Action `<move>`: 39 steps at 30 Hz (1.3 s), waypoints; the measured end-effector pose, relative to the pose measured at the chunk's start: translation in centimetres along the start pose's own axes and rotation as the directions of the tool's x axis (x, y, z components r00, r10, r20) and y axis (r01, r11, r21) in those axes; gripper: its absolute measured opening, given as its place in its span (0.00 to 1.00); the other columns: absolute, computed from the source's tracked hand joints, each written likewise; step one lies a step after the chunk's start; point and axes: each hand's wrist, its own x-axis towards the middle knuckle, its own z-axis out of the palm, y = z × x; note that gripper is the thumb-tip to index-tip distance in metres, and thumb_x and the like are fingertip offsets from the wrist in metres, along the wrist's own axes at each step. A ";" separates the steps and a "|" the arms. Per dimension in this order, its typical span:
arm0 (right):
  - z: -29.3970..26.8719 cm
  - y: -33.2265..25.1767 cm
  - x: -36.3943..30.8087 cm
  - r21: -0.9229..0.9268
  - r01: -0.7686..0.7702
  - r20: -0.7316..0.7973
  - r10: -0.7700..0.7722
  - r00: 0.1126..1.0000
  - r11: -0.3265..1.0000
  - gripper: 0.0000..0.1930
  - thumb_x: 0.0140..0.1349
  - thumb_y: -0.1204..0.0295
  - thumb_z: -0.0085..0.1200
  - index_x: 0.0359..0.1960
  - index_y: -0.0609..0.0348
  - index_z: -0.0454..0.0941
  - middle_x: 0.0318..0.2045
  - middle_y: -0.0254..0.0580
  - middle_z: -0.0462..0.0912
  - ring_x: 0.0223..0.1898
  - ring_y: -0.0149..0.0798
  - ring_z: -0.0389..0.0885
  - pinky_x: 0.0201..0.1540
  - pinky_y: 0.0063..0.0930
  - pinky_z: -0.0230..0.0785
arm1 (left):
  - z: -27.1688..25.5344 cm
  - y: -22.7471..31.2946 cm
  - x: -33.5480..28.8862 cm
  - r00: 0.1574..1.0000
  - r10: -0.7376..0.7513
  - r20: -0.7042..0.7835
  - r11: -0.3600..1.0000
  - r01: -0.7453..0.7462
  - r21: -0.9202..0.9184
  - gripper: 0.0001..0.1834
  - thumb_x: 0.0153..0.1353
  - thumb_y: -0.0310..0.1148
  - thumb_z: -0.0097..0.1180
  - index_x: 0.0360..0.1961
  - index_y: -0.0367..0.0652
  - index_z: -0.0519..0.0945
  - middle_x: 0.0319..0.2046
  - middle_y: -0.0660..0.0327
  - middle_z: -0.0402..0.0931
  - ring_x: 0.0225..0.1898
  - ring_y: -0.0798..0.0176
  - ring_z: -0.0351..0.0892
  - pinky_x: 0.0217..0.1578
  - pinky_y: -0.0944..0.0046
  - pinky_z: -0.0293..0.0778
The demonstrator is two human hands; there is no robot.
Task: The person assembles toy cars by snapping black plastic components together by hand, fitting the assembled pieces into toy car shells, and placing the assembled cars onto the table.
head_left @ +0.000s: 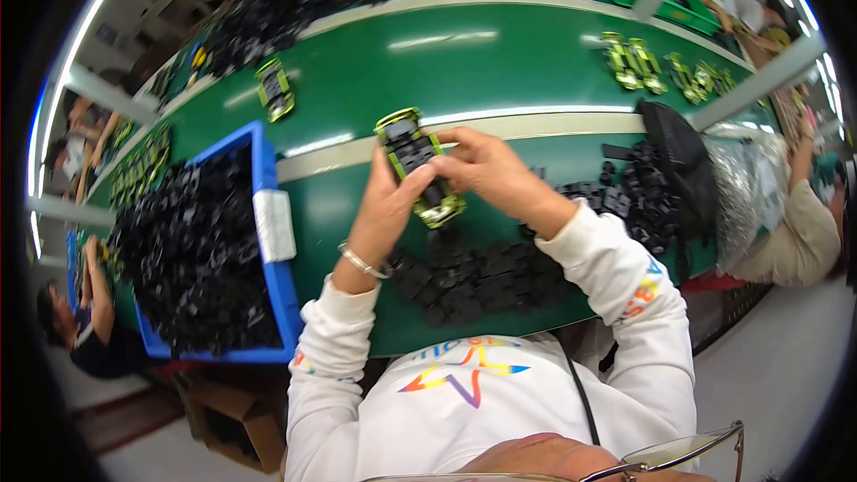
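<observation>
A toy car body [406, 138], yellow-green at its ends with a black underside turned up, is held over the near edge of the green table. My left hand [386, 199] wraps its left side, the thumb lying on the black underside. From the right, my right hand [486, 170] grips the car, its thumb and fingers pressing at the middle. Whether a small part sits under those fingertips I cannot tell. Just below the hands lies a heap of black plastic parts [482, 281].
A blue bin [287, 303] full of black parts [196, 254] stands at left. Another toy car [276, 90] lies on the green conveyor belt [384, 58], with several more cars [634, 62] at far right. A black bag [680, 165] and clear plastic bags [750, 187] are at right. Co-workers sit around.
</observation>
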 end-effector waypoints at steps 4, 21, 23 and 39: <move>-1.7 1.1 1.1 -0.013 -0.023 -0.100 0.021 0.995 1.000 0.24 0.63 0.66 0.60 0.56 0.71 0.71 0.26 0.42 0.82 0.26 0.30 0.79 0.29 0.25 0.72 | 1.5 2.5 2.1 0.983 -0.184 0.029 0.983 0.184 -0.004 0.33 0.65 0.33 0.58 0.67 0.43 0.58 0.47 0.61 0.73 0.45 0.67 0.78 0.38 0.67 0.79; -38.6 4.6 4.2 -0.844 -0.498 -0.501 -0.620 0.603 0.197 0.27 0.55 0.56 0.63 0.52 0.62 0.78 0.43 0.60 0.82 0.46 0.57 0.80 0.52 0.42 0.71 | -16.6 -3.1 19.3 0.860 0.202 -0.468 0.737 0.181 0.651 0.36 0.54 0.37 0.67 0.61 0.28 0.69 0.55 0.41 0.75 0.56 0.49 0.77 0.56 0.60 0.70; -39.8 5.5 4.9 -0.792 -0.528 -0.602 -0.534 0.594 0.307 0.33 0.57 0.48 0.60 0.54 0.67 0.76 0.46 0.65 0.80 0.49 0.62 0.78 0.53 0.48 0.69 | -19.8 -4.2 19.9 0.805 0.276 -0.524 0.745 0.166 0.647 0.36 0.54 0.37 0.66 0.59 0.27 0.70 0.53 0.40 0.76 0.55 0.48 0.77 0.56 0.60 0.70; -26.2 1.2 3.9 -0.636 -0.159 -0.534 -0.282 0.797 0.755 0.36 0.54 0.57 0.67 0.58 0.71 0.72 0.45 0.48 0.83 0.45 0.35 0.80 0.51 0.27 0.70 | -18.1 -4.9 18.5 0.652 0.665 -0.364 0.250 0.266 0.931 0.22 0.58 0.28 0.59 0.54 0.38 0.75 0.54 0.47 0.73 0.55 0.45 0.73 0.54 0.52 0.71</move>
